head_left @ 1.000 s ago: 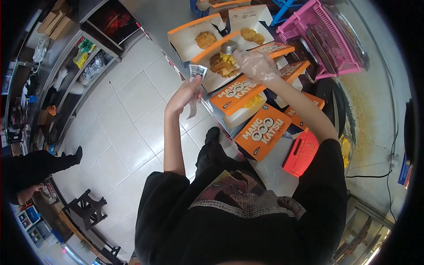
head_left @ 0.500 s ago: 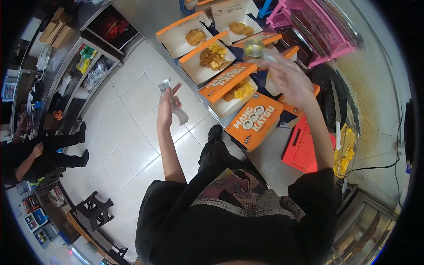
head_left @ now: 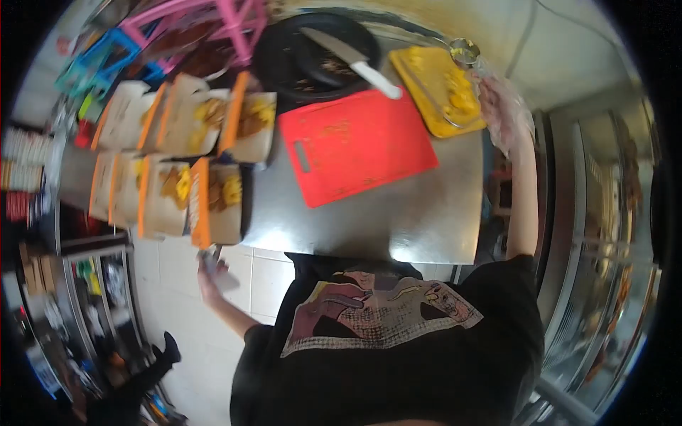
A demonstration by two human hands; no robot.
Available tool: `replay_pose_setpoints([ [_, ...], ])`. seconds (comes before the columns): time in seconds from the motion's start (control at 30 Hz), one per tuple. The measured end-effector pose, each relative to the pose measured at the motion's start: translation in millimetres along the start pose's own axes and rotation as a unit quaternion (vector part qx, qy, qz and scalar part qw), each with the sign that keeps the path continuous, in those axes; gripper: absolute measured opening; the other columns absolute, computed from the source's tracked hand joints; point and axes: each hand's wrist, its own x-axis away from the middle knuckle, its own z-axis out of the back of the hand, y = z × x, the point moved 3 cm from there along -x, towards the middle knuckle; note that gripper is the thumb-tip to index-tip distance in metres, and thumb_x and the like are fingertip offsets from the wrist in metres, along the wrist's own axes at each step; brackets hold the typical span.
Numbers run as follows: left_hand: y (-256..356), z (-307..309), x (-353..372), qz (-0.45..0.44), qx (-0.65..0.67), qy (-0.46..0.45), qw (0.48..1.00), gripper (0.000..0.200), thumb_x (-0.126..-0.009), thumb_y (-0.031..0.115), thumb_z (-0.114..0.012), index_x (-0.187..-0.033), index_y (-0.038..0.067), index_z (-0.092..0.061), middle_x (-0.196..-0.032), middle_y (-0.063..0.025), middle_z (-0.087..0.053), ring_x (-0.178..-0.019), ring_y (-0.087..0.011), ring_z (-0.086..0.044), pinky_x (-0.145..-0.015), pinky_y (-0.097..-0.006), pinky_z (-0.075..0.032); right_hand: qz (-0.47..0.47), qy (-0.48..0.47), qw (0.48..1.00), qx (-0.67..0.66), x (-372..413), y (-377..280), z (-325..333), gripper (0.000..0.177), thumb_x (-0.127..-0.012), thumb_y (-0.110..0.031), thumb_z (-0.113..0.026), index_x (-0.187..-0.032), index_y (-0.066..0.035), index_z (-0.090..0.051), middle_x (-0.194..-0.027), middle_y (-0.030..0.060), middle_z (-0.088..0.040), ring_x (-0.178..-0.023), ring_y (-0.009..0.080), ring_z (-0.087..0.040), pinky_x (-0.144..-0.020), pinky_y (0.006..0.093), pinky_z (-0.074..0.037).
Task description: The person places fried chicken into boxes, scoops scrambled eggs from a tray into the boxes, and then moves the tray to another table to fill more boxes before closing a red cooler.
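Work judged about midway; open boxes (head_left: pixel 213 195) stood in two rows at the left of the desk (head_left: pixel 398 220), orange lids up, none closed. The boxes nearest the board (head_left: pixel 355 145) already held brown fried pieces with a yellow heap beside them; boxes further left were too blurred to tell what was in them, some looking paler and perhaps unfilled. Left to do, by my reading: more yellow topping for the remaining boxes, then lids down. Right hand (head_left: pixel 506 113), in a clear glove, was stretched to the far right corner of the desk; its grip was clenched on the handle of a small metal scoop (head_left: pixel 465 51), whose bowl hung at the far edge of the yellow tray (head_left: pixel 426 99); whether the bowl was loaded, cannot tell. Tray held loose yellow pieces (head_left: pixel 460 96), spread thin, much of its floor bare. Left hand (head_left: pixel 208 277) hung low off the near edge of the desk, just below the nearest box; its grip was closed round a pale slip (head_left: pixel 224 281), detail lost in blur. Red board lay flat mid-desk, between boxes and tray, only smears on it; knife (head_left: pixel 355 60) rested across a dark round pan (head_left: pixel 298 57) beyond the board, blade over the pan, white handle touching the board's far edge; pan showed crumbs only. Pink basket (head_left: pixel 234 18) stood behind the boxes, contents unclear.
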Motion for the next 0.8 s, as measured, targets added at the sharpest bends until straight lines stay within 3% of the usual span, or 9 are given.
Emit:
replay_pose_setpoints([
  [0.07,12.0,-1.9,31.6,-0.035,0.114,-0.136,0.984,0.043,-0.087,0.044,-0.041,-0.114,0.011,-0.046,-0.112,-0.0128,-0.056,-0.053,-0.0103,-0.045,-0.052,-0.0217,-0.041,-0.013,0.016,1.0,0.022,-12.5,16.0,61.6,0.021,-0.086,-0.016,-0.047,-0.102,-0.003,-0.055,-0.063,-0.0053,-0.039,-0.049,0.0043,-0.036,-0.041,0.0183,-0.029],
  [0.13,21.0,22.3,52.9,-0.134,0.04,0.063,0.988,0.043,-0.086,0.043,-0.041,-0.115,0.012,-0.047,-0.122,-0.0141,-0.05,-0.051,-0.0071,-0.042,-0.05,-0.0197,-0.039,-0.016,0.012,0.998,0.052,-48.4,43.9,125.2,0.021,-0.086,-0.015,-0.048,-0.103,-0.004,-0.055,-0.066,-0.0041,-0.043,-0.051,0.0056,-0.039,-0.044,0.0188,-0.032],
  [0.23,66.4,22.6,78.8,-0.188,-0.034,0.193,0.962,0.048,-0.086,0.043,-0.04,-0.12,0.011,-0.046,-0.119,-0.0105,-0.051,-0.063,-0.0051,-0.044,-0.06,-0.0217,-0.04,0.221,0.004,0.929,0.298,-98.6,102.7,188.0,0.023,-0.085,-0.014,-0.047,-0.105,-0.005,-0.055,-0.078,0.002,-0.054,-0.06,0.0139,-0.047,-0.055,0.0224,-0.04],
  [0.3,108.6,-96.4,128.5,-0.242,-0.131,0.227,0.934,0.049,-0.086,0.042,-0.039,-0.124,0.01,-0.043,-0.111,-0.0076,-0.054,-0.07,-0.0047,-0.043,-0.07,-0.0247,-0.037,0.418,-0.005,0.695,0.584,-111.5,125.4,200.0,0.025,-0.084,-0.009,-0.043,-0.105,-0.004,-0.054,-0.093,0.0094,-0.059,-0.078,0.0249,-0.054,-0.069,0.0311,-0.044],
  [0.4,120.8,-248.4,126.3,-0.256,-0.225,0.053,0.939,0.051,-0.085,0.041,-0.039,-0.123,0.008,-0.043,-0.111,-0.0077,-0.056,-0.07,-0.0048,-0.045,-0.065,-0.0236,-0.038,0.141,-0.017,0.697,0.703,-105.8,104.5,146.0,0.02,-0.073,-0.003,-0.05,-0.092,-0.005,-0.057,-0.097,0.0134,-0.059,-0.084,0.029,-0.059,-0.069,0.0381,-0.048],
  [0.5,84.4,-394.6,111.4,-0.14,-0.208,-0.29,0.924,0.047,-0.087,0.034,-0.043,-0.122,0.005,-0.042,-0.117,-0.0066,-0.054,-0.058,-0.0011,-0.04,-0.052,-0.0166,-0.037,0.333,0.002,0.691,0.642,-128.0,107.1,120.8,0.016,-0.072,-0.003,-0.049,-0.085,-0.004,-0.056,-0.087,0.0146,-0.061,-0.074,0.0308,-0.06,-0.063,0.0389,-0.049],
  [0.6,3.4,-503.2,94.4,0.085,-0.086,-0.492,0.862,0.049,-0.087,0.032,-0.046,-0.128,0.006,-0.037,-0.117,-0.007,-0.054,-0.06,-0.0051,-0.048,-0.059,-0.022,-0.047,0.297,0.022,0.659,0.69,-160.2,100.7,86.3,0.013,-0.074,-0.01,-0.048,-0.083,-0.004,-0.056,-0.077,0.0139,-0.062,-0.066,0.0294,-0.061,-0.056,0.0386,-0.05],
  [0.67,-61.1,-551.6,73.7,0.267,-0.002,-0.478,0.837,0.035,-0.086,0.029,-0.048,-0.115,0.009,-0.046,-0.114,-0.0095,-0.056,-0.062,-0.0096,-0.052,-0.063,-0.0299,-0.05,0.298,0.018,0.647,0.702,-190.4,108.7,74.1,0.014,-0.076,-0.012,-0.047,-0.082,-0.005,-0.056,-0.076,0.0136,-0.062,-0.066,0.0284,-0.062,-0.055,0.0384,-0.049],
  [0.8,-129.4,-606.6,58.6,0.349,0.015,-0.391,0.852,0.038,-0.086,0.03,-0.049,-0.108,0.0,-0.052,-0.068,-0.0058,-0.055,-0.058,-0.0143,-0.049,-0.063,-0.0316,-0.047,0.351,-0.06,0.604,0.714,-199.6,118.5,53.7,0.016,-0.077,-0.016,-0.046,-0.081,-0.006,-0.057,-0.073,0.0132,-0.062,-0.068,0.026,-0.063,-0.052,0.036,-0.049],
])
